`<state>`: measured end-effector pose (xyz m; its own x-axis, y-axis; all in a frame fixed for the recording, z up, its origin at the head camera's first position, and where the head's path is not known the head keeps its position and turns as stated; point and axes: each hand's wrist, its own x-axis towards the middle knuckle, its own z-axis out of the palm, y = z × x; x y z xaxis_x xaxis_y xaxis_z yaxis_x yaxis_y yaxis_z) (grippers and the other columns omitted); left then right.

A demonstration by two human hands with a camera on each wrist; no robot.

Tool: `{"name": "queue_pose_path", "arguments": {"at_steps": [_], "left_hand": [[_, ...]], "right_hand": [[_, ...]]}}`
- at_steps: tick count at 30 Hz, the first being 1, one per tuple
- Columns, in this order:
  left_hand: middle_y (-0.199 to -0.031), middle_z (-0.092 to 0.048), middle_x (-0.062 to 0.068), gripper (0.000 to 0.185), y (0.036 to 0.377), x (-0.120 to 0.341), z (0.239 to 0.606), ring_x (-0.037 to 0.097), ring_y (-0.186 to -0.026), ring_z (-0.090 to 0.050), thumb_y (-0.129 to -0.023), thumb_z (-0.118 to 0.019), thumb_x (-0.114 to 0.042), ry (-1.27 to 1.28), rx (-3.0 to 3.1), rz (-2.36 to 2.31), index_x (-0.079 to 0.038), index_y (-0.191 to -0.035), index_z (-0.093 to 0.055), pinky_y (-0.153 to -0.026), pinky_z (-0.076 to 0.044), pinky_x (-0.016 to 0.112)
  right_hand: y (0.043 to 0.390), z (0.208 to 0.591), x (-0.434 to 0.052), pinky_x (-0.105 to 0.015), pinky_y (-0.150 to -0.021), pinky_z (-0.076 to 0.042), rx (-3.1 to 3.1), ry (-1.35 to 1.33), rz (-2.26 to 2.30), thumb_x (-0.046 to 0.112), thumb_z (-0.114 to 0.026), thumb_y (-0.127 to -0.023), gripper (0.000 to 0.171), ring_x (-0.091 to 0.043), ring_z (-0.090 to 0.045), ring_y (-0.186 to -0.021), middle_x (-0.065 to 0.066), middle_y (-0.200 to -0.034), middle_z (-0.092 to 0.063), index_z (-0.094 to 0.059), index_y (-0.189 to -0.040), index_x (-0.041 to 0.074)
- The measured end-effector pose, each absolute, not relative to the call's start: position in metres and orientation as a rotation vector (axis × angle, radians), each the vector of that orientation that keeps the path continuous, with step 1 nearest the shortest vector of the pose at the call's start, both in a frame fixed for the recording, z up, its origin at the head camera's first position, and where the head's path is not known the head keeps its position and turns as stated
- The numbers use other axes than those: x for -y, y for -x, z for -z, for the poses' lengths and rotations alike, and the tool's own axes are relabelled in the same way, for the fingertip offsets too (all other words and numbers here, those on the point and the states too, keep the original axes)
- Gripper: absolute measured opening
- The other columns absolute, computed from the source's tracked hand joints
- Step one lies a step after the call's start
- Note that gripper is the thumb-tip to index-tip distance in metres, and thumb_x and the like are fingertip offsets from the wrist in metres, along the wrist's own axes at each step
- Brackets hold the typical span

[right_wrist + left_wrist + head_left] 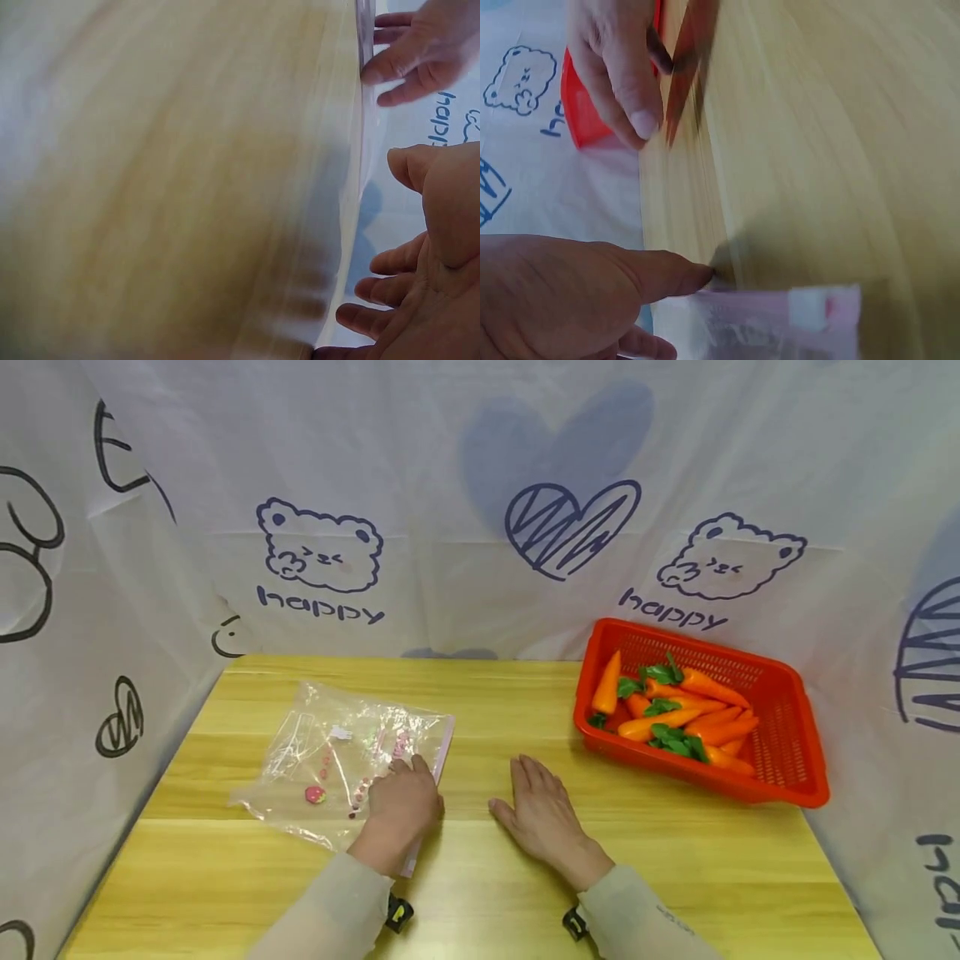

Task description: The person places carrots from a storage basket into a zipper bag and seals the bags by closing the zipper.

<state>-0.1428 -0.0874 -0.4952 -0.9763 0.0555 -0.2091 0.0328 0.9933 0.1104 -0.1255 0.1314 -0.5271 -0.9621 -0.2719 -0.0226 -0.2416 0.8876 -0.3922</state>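
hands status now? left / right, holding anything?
Left hand: open, fingers resting on the clear zip bag, not gripping it.
Right hand: open, flat on the wooden table, holding nothing.

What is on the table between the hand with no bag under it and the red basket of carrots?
Nothing: in the head view only bare wooden table lies between the right hand and the red basket of carrots.
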Motion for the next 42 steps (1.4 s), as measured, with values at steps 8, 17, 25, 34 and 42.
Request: {"name": "queue_pose_path", "arguments": {"at_steps": [8, 17, 25, 34, 42], "left_hand": [[-0.091, -0.071, 0.022, 0.029, 0.154, 0.071, 0.484, 0.040, -0.082, -0.074, -0.100, -0.062, -0.020, -0.010, -2.884, -0.295, 0.004, -0.115, -0.059, -0.064, -0.060, 0.058], [-0.082, -0.068, 0.016, 0.025, 0.152, 0.058, 0.429, 0.031, -0.067, -0.069, -0.103, -0.061, -0.022, -0.204, -2.979, -0.384, 0.003, -0.101, -0.065, -0.059, -0.060, 0.051], [-0.078, -0.059, 0.011, 0.017, 0.142, 0.047, 0.345, 0.029, -0.062, -0.060, -0.093, -0.063, -0.018, -0.346, -3.199, -0.582, -0.001, -0.088, -0.061, -0.055, -0.055, 0.048], [-0.072, -0.057, 0.006, 0.031, 0.147, 0.059, 0.295, 0.025, -0.066, -0.057, -0.096, -0.059, -0.024, -0.298, -3.129, -0.621, -0.015, -0.067, -0.053, -0.055, -0.048, 0.043], [-0.089, -0.065, 0.010, 0.022, 0.144, 0.087, 0.289, 0.039, -0.094, -0.066, -0.092, -0.066, -0.026, -0.163, -3.034, -0.306, -0.013, -0.075, -0.063, -0.092, -0.047, 0.071]], "right_hand": [[0.127, 0.527, -0.129, -0.060, -0.122, -0.033, -2.992, 0.422, 0.642, 0.041, -0.063, -0.103, 0.073, -0.047, -0.043, -0.147, -0.030, -0.159, -0.043, -0.044, -0.152, -0.009], [0.136, 0.489, -0.113, -0.046, -0.089, -0.055, -2.847, 0.175, 1.176, 0.045, -0.064, -0.102, 0.042, -0.027, -0.070, -0.098, -0.009, -0.105, -0.075, -0.073, -0.115, 0.006], [0.153, 0.401, -0.126, -0.029, -0.058, -0.041, -2.871, 0.155, 1.387, 0.025, -0.068, -0.095, 0.022, -0.013, -0.050, -0.059, 0.003, -0.065, -0.058, -0.069, -0.078, 0.011], [0.159, 0.308, -0.152, -0.032, -0.054, -0.035, -3.067, 0.383, 0.913, 0.020, -0.060, -0.086, 0.021, -0.018, -0.047, -0.054, 0.002, -0.059, -0.047, -0.055, -0.066, 0.015], [0.157, 0.272, -0.170, -0.033, -0.056, -0.035, -3.056, 0.338, 0.496, 0.021, -0.061, -0.088, 0.021, -0.022, -0.050, -0.059, 0.000, -0.061, -0.045, -0.054, -0.070, 0.015]]}}
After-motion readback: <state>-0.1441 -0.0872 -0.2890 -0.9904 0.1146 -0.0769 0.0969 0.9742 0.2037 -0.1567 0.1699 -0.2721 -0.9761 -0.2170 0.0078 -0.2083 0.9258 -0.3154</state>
